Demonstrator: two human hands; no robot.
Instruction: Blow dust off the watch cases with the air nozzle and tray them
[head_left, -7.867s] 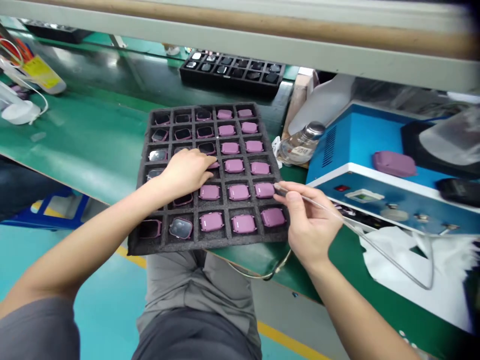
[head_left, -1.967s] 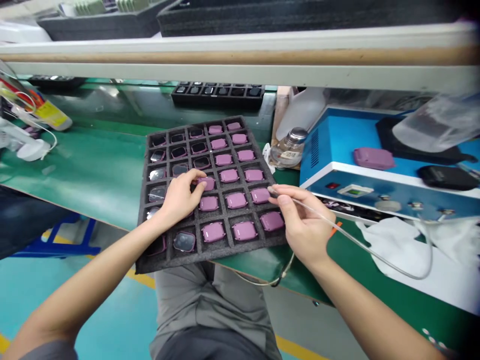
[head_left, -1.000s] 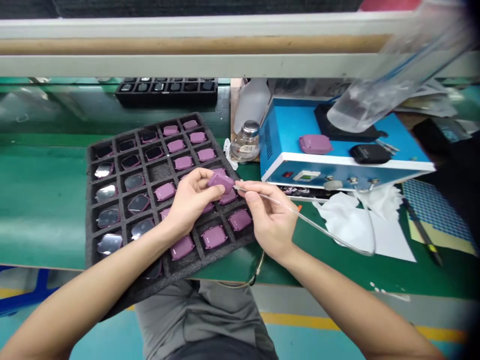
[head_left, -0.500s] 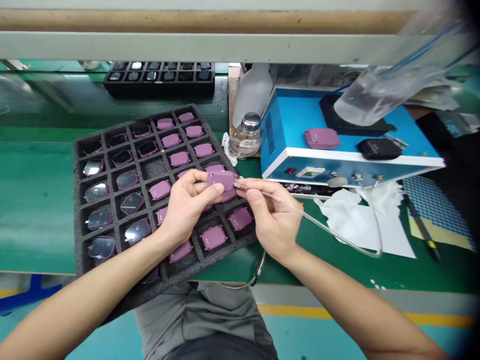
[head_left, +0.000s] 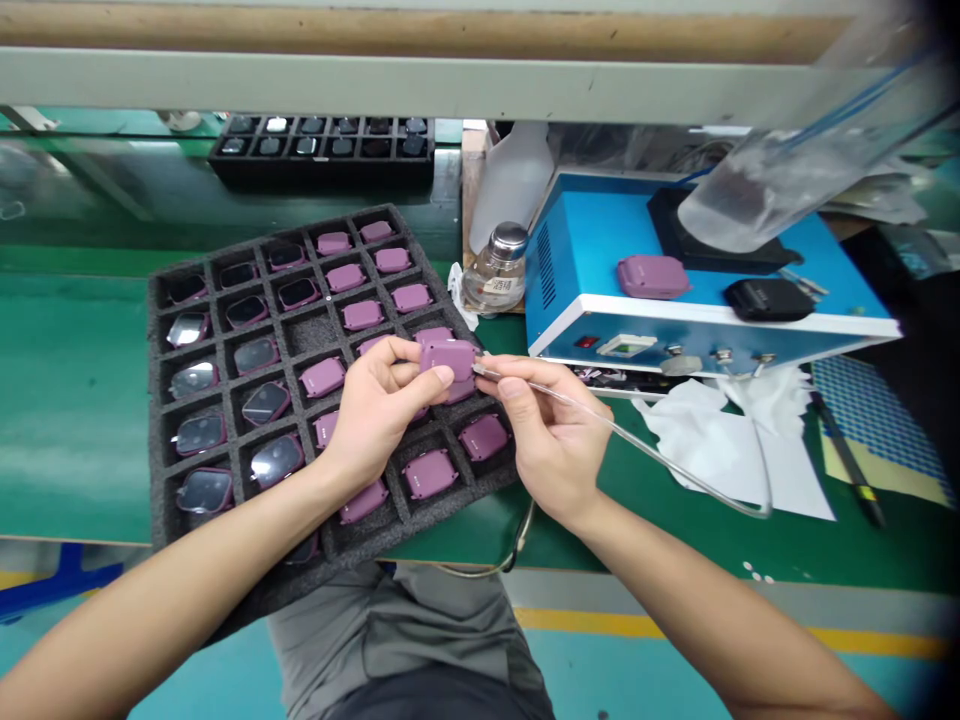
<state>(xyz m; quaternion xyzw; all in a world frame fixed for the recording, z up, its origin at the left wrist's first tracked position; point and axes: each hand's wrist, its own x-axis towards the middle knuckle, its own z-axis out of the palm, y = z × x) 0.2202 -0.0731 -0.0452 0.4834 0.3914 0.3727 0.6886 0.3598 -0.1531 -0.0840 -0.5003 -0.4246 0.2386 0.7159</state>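
My left hand (head_left: 386, 405) pinches a purple smartwatch case (head_left: 448, 357) by its left side, above the foam tray. My right hand (head_left: 559, 430) is closed on the end of a thin clear tube (head_left: 652, 450), whose small tip meets the right edge of the case; whether it is plugged in I cannot tell. Beneath both hands lies the dark grey foam tray (head_left: 401, 522) with a grid of compartments. Several hold purple cases with plain backs up, others on the left hold cases with glossy dark screens. One compartment (head_left: 311, 335) near the middle has bare foam.
At the right stands a blue machine (head_left: 577, 235) with another purple case (head_left: 652, 277) and a black case (head_left: 769, 298) on top. A glass bottle (head_left: 496, 270) with a metal cap sits beside it. White tissues (head_left: 686, 425) and a pen (head_left: 847, 460) lie right of my hand. A shelf edge (head_left: 420, 85) crosses above.
The view has shifted slightly. The case in my left hand has tilted a little, its back looking flatter. Both hands keep their grips, and the tube tip stays at the case's edge.
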